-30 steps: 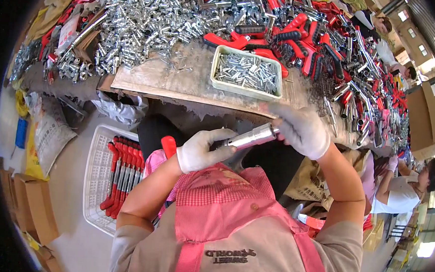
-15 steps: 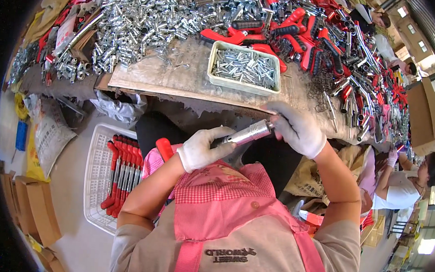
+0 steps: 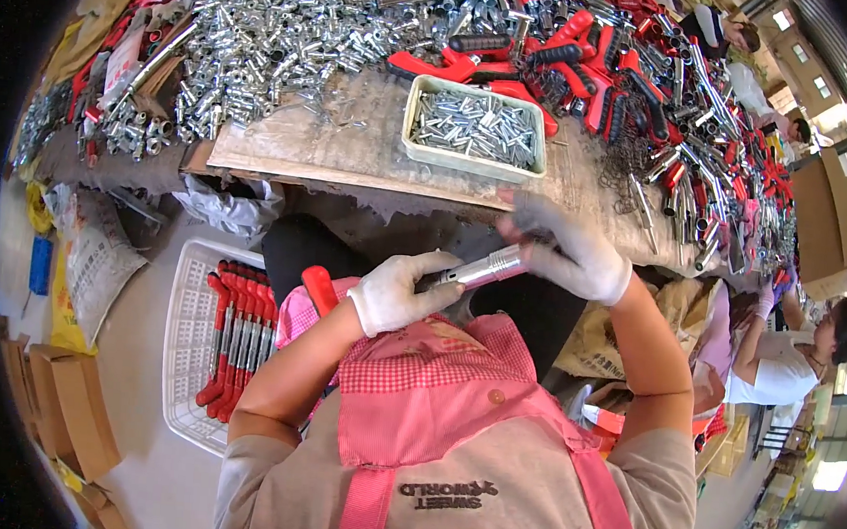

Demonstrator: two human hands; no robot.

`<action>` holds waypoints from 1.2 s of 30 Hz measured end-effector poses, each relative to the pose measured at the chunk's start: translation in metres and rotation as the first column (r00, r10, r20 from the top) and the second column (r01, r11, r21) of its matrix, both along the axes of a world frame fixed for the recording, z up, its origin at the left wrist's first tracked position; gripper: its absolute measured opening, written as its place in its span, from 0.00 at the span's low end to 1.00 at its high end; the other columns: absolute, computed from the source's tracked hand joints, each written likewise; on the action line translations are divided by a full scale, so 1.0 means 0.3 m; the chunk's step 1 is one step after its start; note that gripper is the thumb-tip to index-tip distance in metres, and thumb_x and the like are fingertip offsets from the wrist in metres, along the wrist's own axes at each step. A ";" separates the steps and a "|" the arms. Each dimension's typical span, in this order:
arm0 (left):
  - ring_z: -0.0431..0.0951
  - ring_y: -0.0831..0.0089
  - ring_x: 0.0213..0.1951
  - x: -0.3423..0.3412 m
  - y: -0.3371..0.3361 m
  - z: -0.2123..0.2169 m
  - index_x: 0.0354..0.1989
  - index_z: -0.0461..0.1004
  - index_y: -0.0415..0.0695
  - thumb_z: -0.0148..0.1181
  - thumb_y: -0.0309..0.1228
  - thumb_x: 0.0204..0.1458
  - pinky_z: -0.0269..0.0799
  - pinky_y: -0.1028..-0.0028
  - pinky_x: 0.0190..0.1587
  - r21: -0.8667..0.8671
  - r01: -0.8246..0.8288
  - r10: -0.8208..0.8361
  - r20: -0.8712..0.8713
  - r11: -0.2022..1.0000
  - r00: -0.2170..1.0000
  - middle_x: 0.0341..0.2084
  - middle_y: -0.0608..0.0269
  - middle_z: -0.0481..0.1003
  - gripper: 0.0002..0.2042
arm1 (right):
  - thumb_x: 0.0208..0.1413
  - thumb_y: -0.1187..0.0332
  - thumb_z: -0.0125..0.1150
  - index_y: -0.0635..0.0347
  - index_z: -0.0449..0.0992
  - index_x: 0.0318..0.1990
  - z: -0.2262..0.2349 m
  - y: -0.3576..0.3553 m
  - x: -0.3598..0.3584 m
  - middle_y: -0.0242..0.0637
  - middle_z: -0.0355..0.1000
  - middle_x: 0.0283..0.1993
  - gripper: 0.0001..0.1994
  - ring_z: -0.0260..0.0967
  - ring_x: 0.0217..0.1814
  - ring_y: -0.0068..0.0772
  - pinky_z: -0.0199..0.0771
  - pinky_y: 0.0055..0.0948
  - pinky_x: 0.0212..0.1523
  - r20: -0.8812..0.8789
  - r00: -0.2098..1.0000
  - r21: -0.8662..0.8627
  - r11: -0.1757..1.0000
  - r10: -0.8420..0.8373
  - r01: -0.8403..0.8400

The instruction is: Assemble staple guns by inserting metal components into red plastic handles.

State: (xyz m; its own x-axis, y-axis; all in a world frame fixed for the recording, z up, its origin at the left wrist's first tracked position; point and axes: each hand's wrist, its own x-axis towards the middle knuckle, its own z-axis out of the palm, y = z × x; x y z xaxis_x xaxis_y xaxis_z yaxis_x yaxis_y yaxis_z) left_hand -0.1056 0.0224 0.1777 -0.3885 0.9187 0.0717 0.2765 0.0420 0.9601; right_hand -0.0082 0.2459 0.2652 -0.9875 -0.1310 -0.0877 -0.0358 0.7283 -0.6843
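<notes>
A silver metal tube (image 3: 489, 269) with ringed grooves at its right end lies across my lap area, tilted up to the right. My left hand (image 3: 403, 287), in a white glove, is closed around its left part. My right hand (image 3: 579, 255), gloved in white with darkened fingertips, is at the tube's right end; its fingers are smeared by motion. A red grip (image 3: 320, 289) shows beside my left wrist; whether it joins the tube is hidden. Beyond my hands, a pale rectangular tray (image 3: 473, 168) of small metal pins stands on the worktable (image 3: 353, 154).
Heaps of silver metal fittings (image 3: 272, 42) and red-and-black handles (image 3: 590, 71) cover the table. Loose springs (image 3: 623, 170) lie right of the tray. A white basket (image 3: 186, 347) of red-handled tools stands at left. At right sits a co-worker (image 3: 777, 359).
My right hand's fingers have shifted at the tube's right end and are now blurred. My left hand keeps its hold, and the tube is slightly lower at its right end.
</notes>
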 end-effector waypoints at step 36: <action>0.73 0.62 0.33 -0.140 0.036 -0.373 0.27 0.66 0.43 0.48 0.33 0.58 0.72 0.61 0.44 -0.510 -0.698 0.411 0.852 0.503 -0.326 0.24 0.59 0.68 0.09 | 0.42 0.64 0.67 0.66 0.69 0.49 -0.324 -0.165 0.206 0.51 0.74 0.38 0.25 0.74 0.41 0.44 0.73 0.32 0.43 0.055 0.964 -0.130 0.956 -0.260 0.265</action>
State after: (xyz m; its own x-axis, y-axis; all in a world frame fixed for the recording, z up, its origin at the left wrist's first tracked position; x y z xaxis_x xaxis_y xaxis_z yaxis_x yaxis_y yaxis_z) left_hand -0.1478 0.0332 0.0658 -0.5606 0.2480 -0.7901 -0.7316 -0.5954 0.3321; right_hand 0.0534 0.1965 0.1681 -0.9852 0.1189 -0.1237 0.1707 0.6093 -0.7743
